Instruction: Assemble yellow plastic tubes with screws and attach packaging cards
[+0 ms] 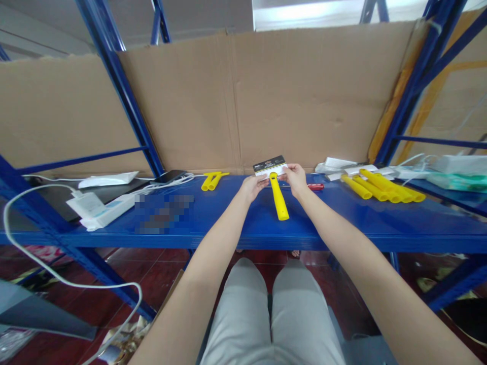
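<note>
Above the blue shelf, my left hand (252,188) and my right hand (295,178) grip opposite sides of a black-and-white printed card (271,165). The card sits across the head of a yellow-handled tool (279,200), whose handle points down toward me. What is under the card is hidden, so I cannot tell the tool's exact kind. Fingers of both hands are closed at the card's lower edge. A red slim object (315,187) lies just beyond my right hand, partly covered by it.
Several yellow handles (384,188) lie at the right beside white packets (335,165). Two more yellow handles (211,181) rest left of centre. A white power strip (110,211) with cables is at the left. Cardboard (304,91) stands behind the blue shelf (216,223).
</note>
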Demonstrator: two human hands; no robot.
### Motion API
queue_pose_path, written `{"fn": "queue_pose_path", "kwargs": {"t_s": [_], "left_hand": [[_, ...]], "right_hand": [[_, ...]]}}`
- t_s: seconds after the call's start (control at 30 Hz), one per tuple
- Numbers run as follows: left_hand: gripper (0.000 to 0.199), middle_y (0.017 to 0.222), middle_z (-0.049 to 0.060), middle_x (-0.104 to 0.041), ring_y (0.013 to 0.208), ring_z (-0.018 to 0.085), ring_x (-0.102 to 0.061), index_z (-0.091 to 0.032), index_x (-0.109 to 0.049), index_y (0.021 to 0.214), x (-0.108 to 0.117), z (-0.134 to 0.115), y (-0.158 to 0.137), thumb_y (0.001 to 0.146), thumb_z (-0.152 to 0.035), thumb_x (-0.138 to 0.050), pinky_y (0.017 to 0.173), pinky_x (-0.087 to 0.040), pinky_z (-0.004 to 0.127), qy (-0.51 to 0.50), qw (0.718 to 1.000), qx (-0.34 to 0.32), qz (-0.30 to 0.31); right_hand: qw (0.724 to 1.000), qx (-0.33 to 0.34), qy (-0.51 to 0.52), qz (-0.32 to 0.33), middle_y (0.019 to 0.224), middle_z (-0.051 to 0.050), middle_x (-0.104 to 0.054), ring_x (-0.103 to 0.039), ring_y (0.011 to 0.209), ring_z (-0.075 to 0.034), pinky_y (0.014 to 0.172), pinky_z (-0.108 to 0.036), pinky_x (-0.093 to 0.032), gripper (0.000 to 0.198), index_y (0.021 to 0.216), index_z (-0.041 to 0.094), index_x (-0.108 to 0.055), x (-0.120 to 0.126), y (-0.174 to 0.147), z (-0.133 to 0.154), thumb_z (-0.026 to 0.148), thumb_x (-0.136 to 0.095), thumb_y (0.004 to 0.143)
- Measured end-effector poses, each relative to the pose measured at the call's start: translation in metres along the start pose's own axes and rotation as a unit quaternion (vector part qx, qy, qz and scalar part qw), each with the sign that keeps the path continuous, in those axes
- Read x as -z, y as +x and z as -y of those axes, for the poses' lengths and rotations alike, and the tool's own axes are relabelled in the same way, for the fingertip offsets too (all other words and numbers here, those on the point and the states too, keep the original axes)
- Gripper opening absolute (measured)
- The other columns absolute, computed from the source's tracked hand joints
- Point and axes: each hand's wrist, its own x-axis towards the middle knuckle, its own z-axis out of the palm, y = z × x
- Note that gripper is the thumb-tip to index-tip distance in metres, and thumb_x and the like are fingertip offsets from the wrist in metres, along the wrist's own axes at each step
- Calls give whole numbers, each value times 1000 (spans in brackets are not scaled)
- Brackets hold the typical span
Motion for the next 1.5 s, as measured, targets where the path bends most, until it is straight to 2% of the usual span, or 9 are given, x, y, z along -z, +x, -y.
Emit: {"fn": "queue_pose_path", "kwargs": {"t_s": [0.2, 0.43, 0.6, 0.73, 0.9, 1.03, 1.27, 1.4, 1.5], "left_hand": [[25, 85, 9, -73, 65, 15, -69, -14, -63, 96, 4, 0, 0, 74, -4, -68, 70, -54, 26, 47, 999, -15, -1], [23, 80, 8, -73, 58, 14, -68, -13, -62, 95, 2, -1, 0, 75, -3, -65, 61, -52, 22, 57, 998, -26, -22], [20, 77, 8, -72, 56, 13, -67, -12, -62, 92, 2, -1, -2, 75, -1, -64, 60, -51, 21, 54, 998, -27, -18], [13, 76, 8, -72, 60, 14, -67, -12, -63, 91, 1, 1, -4, 80, -5, -62, 66, -52, 24, 60, 998, -23, 8], [10, 77, 8, -70, 60, 13, -65, -12, -61, 95, -4, 3, -12, 86, -18, -60, 70, -53, 27, 134, 986, -11, 99], [32, 86, 9, -69, 66, 14, -67, -13, -51, 107, -10, 8, -21, 80, -16, -69, 77, -53, 34, 255, 959, -17, 125], [56, 96, 6, -62, 55, 8, -60, -19, -33, 120, -11, 30, -15, 76, -9, -67, 68, -54, 33, 424, 882, -175, 106], [65, 115, 12, -59, 85, 18, -66, -19, -32, 131, -8, 27, -15, 75, -8, -62, 84, -52, 37, 488, 826, -261, 106], [73, 128, 14, -56, 110, 24, -60, -19, -29, 141, -8, 23, -19, 74, -5, -56, 96, -45, 40, 551, 768, -304, 116]], "right_hand": [[1000, -3, 5, -14, 59, 6, -59, -62, 50, -11, 57, -26, -56, 17, 75, 22, -44, -1, 0, -1, 13, -59, 77], [998, -54, 16, -9, 59, 5, -60, -62, 49, -11, 55, -24, -56, 19, 77, 22, -44, -1, -5, 5, 10, -59, 78], [998, -49, 23, -12, 64, 6, -60, -62, 48, -11, 56, -25, -57, 22, 80, 23, -42, 0, -4, 6, 10, -58, 76], [999, -25, 9, -39, 64, 7, -58, -62, 49, -12, 59, -28, -57, 23, 80, 24, -40, 0, -1, 4, 10, -58, 74], [997, 7, 20, -68, 65, 8, -54, -63, 51, -12, 57, -27, -56, 24, 81, 24, -37, 0, 3, 3, 11, -56, 74], [992, 26, 40, -116, 68, 8, -53, -63, 51, -11, 54, -25, -53, 24, 82, 24, -35, 1, 4, 4, 10, -53, 76], [984, 48, 65, -157, 72, 8, -49, -63, 54, -10, 57, -25, -55, 26, 82, 25, -33, 6, 11, 3, 8, -52, 76], [983, 53, 58, -165, 73, 8, -48, -62, 54, -9, 57, -25, -56, 26, 82, 25, -34, 7, 14, 0, 8, -52, 76], [986, 54, 51, -151, 73, 7, -49, -62, 55, -9, 58, -25, -56, 26, 82, 24, -34, 6, 13, 0, 8, -53, 75]]}}
